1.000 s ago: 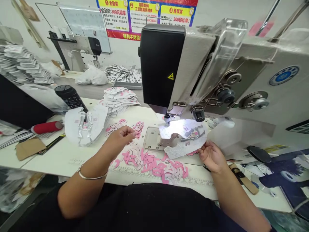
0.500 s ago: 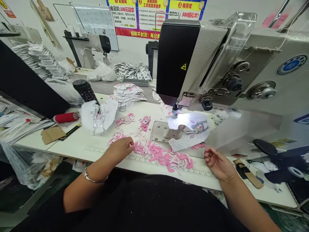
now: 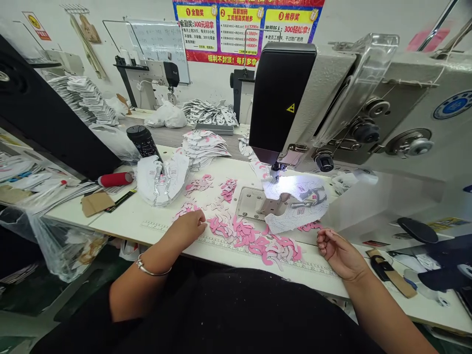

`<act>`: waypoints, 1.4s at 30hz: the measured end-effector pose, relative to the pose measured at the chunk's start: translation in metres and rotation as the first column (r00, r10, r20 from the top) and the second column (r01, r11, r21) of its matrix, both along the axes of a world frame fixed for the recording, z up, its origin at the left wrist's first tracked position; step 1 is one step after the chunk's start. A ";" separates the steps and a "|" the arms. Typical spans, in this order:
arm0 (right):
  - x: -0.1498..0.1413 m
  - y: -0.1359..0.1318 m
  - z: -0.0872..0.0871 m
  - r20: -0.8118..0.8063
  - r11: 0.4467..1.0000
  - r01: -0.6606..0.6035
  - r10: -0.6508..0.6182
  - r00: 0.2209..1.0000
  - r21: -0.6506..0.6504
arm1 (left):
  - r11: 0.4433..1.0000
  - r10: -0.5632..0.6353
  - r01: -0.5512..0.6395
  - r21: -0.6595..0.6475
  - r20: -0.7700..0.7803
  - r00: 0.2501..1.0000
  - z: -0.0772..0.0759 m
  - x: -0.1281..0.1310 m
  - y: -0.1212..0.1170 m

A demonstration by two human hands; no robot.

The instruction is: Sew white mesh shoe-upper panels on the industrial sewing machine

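Observation:
A white fabric shoe-upper piece (image 3: 282,223) with a grey and pink pattern lies under the lit needle of the sewing machine (image 3: 283,103). My right hand (image 3: 341,253) rests near the table's front edge, just right of that piece and apart from it. Its fingers are curled in, with nothing visible in them. On the left, my left hand (image 3: 186,228) hovers at the loose pink and white curved cut-outs (image 3: 243,231). Its fingers are closed, and whatever they may hold is hidden. The cut-outs spread between both hands, in front of the metal needle plate (image 3: 249,202).
To the left stand a stack of white upper pieces (image 3: 162,182), a black bottle (image 3: 142,140), a red thread cone (image 3: 115,179) and brown cardboard (image 3: 96,203). More stacked pieces (image 3: 204,147) lie behind. A ruler strip (image 3: 313,268) runs along the front edge.
The view has swung to the left. My left hand has come down toward the front cut-outs. My right hand has let go of the upper piece's edge and drawn back toward me.

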State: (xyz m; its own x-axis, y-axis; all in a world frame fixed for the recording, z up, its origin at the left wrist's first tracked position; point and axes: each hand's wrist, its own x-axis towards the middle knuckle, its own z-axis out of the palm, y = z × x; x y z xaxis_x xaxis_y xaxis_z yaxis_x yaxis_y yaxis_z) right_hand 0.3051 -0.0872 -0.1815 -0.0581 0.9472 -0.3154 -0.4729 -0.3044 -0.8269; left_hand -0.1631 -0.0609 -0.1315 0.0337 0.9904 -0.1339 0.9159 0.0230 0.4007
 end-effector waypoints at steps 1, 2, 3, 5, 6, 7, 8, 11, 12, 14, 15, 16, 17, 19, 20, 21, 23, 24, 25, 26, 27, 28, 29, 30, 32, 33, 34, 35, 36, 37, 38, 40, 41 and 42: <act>0.001 0.000 -0.001 -0.003 1.000 0.001 -0.001 1.000 -0.004 | 1.000 -0.010 0.010 0.002 0.012 1.000 -0.001 0.003 0.001; 0.002 0.001 -0.002 -0.009 1.000 0.004 -0.004 1.000 -0.009 | 1.000 -0.019 0.019 0.002 0.024 1.000 -0.002 0.007 0.001; 0.003 0.001 -0.002 -0.019 1.000 0.007 -0.008 1.000 -0.015 | 1.000 -0.026 0.026 0.000 0.034 0.999 -0.004 0.011 0.002; 0.004 0.002 -0.004 -0.049 0.999 0.017 -0.019 0.999 -0.031 | 0.999 -0.032 0.032 0.000 0.046 0.998 -0.009 0.020 0.002; 0.005 0.002 -0.005 -0.066 0.999 0.021 -0.023 0.998 -0.040 | 1.000 -0.029 0.029 0.003 0.047 0.998 -0.011 0.024 0.003; 0.006 0.002 -0.005 -0.078 0.999 0.021 -0.025 0.997 -0.046 | 1.000 -0.023 0.023 0.007 0.047 0.999 -0.013 0.027 0.002; 0.006 0.003 -0.006 -0.088 0.999 0.019 -0.024 0.996 -0.051 | 1.000 -0.017 0.016 0.011 0.046 0.999 -0.015 0.029 0.002; 0.007 0.003 -0.006 -0.101 0.998 0.019 -0.025 0.995 -0.056 | 1.000 0.004 -0.005 0.019 0.056 0.998 -0.017 0.032 0.000; 0.007 0.003 -0.007 -0.098 0.998 0.023 -0.029 0.995 -0.057 | 1.000 0.006 -0.007 0.020 0.065 0.998 -0.016 0.032 0.000; 0.006 0.002 -0.006 -0.093 0.997 0.035 -0.041 0.995 -0.065 | 1.000 0.006 -0.008 0.025 0.089 0.996 -0.012 0.030 -0.001; 0.006 0.002 -0.006 -0.095 0.997 0.038 -0.045 0.995 -0.072 | 1.000 0.005 -0.008 0.028 0.103 0.995 -0.009 0.029 -0.001; 0.005 0.002 -0.006 -0.103 0.996 0.039 -0.048 0.994 -0.081 | 0.999 0.004 -0.008 0.032 0.118 0.993 -0.005 0.028 -0.002; 0.005 0.002 -0.005 -0.116 0.995 0.041 -0.051 0.992 -0.090 | 0.999 0.001 -0.006 0.039 0.134 0.991 -0.001 0.027 -0.002; 0.005 0.002 -0.005 -0.141 0.993 0.037 -0.052 0.989 -0.108 | 0.998 -0.017 0.007 0.056 0.178 0.984 0.009 0.025 -0.003; 0.006 0.002 -0.005 -0.145 0.993 0.035 -0.051 0.988 -0.112 | 0.998 -0.031 0.018 0.065 0.204 0.978 0.014 0.025 -0.004; 0.006 0.002 -0.006 -0.144 0.993 0.034 -0.050 0.988 -0.113 | 0.997 -0.044 0.027 0.074 0.231 0.972 0.018 0.025 -0.005; 0.007 0.002 -0.008 -0.120 0.995 0.030 -0.042 0.992 -0.095 | 0.995 -0.063 0.040 0.087 0.277 0.959 0.026 0.027 -0.008; 0.006 0.002 -0.009 -0.097 0.997 0.024 -0.032 0.995 -0.077 | 0.995 -0.071 0.045 0.089 0.316 0.946 0.030 0.029 -0.010; 0.005 0.002 -0.010 -0.064 0.998 0.017 -0.020 0.998 -0.053 | 0.995 -0.077 0.049 0.085 0.367 0.927 0.033 0.031 -0.012; 0.001 0.002 -0.010 -0.019 1.000 0.010 -0.011 1.000 -0.024 | 0.996 -0.081 0.054 0.077 0.427 0.901 0.036 0.034 -0.013; -0.004 0.001 -0.008 0.042 1.000 0.006 -0.006 0.999 0.004 | 0.996 -0.084 0.060 0.065 0.486 0.870 0.040 0.038 -0.015; -0.012 -0.001 -0.004 0.115 0.999 -0.001 -0.003 0.993 0.033 | 0.996 -0.084 0.069 0.049 0.536 0.840 0.045 0.043 -0.017; -0.022 -0.003 0.002 0.204 0.998 -0.002 -0.012 0.979 0.068 | 0.996 -0.089 0.082 0.037 0.566 0.819 0.050 0.049 -0.019; -0.035 -0.005 0.011 0.307 0.997 -0.025 0.000 0.952 0.079 | 0.993 -0.108 0.111 0.031 0.574 0.811 0.056 0.055 -0.020; -0.065 -0.011 0.036 0.470 0.973 -0.204 0.130 0.873 0.110 | 0.978 -0.190 0.204 0.039 0.561 0.806 0.069 0.069 -0.023; -0.082 -0.013 0.050 0.530 0.935 -0.327 0.210 0.822 0.137 | 0.964 -0.247 0.262 0.053 0.550 0.798 0.075 0.076 -0.024; -0.097 -0.015 0.065 0.590 0.880 -0.447 0.277 0.758 0.162 | 0.944 -0.309 0.323 0.071 0.542 0.781 0.082 0.084 -0.024; -0.111 -0.016 0.079 0.652 0.829 -0.517 0.274 0.707 0.213 | 0.921 -0.366 0.379 0.091 0.540 0.758 0.087 0.091 -0.023; -0.123 -0.016 0.090 0.712 0.787 -0.555 0.227 0.664 0.267 | 0.898 -0.411 0.426 0.107 0.548 0.729 0.092 0.099 -0.022; -0.132 -0.016 0.099 0.761 0.768 -0.571 0.179 0.624 0.288 | 0.880 -0.441 0.459 0.122 0.568 0.695 0.096 0.105 -0.021; -0.139 -0.015 0.106 0.783 0.766 -0.569 0.143 0.606 0.300 | 0.867 -0.455 0.480 0.133 0.602 0.656 0.098 0.111 -0.019; -0.145 -0.011 0.111 0.777 0.770 -0.548 0.112 0.620 0.327 | 0.876 -0.415 0.463 0.139 0.706 0.573 0.100 0.120 -0.016; -0.147 -0.009 0.111 0.758 0.781 -0.521 0.096 0.645 0.345 | 0.893 -0.366 0.432 0.126 0.763 0.533 0.100 0.123 -0.014; -0.147 -0.006 0.111 0.735 0.790 -0.492 0.079 0.673 0.366 | 0.912 -0.308 0.397 0.105 0.814 0.493 0.099 0.126 -0.013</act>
State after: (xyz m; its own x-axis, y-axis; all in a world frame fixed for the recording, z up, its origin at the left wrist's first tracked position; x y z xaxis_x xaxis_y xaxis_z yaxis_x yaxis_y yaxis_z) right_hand 0.1577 -0.0929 -0.0708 -0.3314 0.9354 0.1235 0.2881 0.2250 -0.9308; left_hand -0.0372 -0.0738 -0.0324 0.5130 0.8566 0.0544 0.1502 -0.1520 0.9769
